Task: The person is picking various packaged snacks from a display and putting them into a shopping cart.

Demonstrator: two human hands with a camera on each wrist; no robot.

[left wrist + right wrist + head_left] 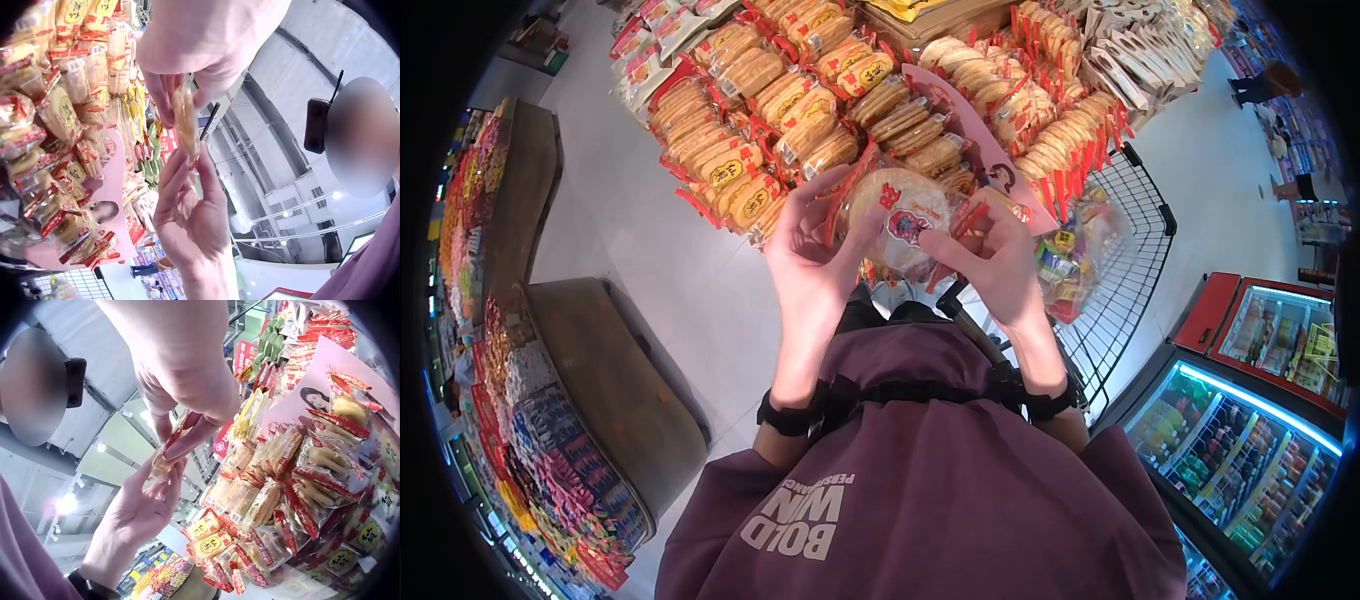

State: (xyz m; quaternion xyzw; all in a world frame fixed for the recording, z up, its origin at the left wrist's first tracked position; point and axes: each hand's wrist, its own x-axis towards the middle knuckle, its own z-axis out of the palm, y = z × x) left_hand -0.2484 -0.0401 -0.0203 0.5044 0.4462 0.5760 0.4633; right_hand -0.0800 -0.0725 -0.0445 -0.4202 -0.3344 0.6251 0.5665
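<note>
In the head view, a round, flat baked cake in a clear wrapper (882, 215) with red print and a dark label is held up in front of the chest. My left hand (812, 240) pinches its left edge, thumb on the near face. The right hand (998, 262) grips the opposite edge, its thumb lying near the label. From the left wrist view, the wrapped cake (185, 119) appears edge-on between both hands. Behind it, piles of similar packaged cakes (805, 105) fill a display, split by a pink printed divider (965, 125).
A black wire cart (1135, 235) stands at the right, with a bag of colourful packets (1080, 250) in it. Lit refrigerated cases (1230, 440) line the right side. Brown-sided display stands (615, 390) with packaged goods are on the left. Another person (1272, 82) is far right.
</note>
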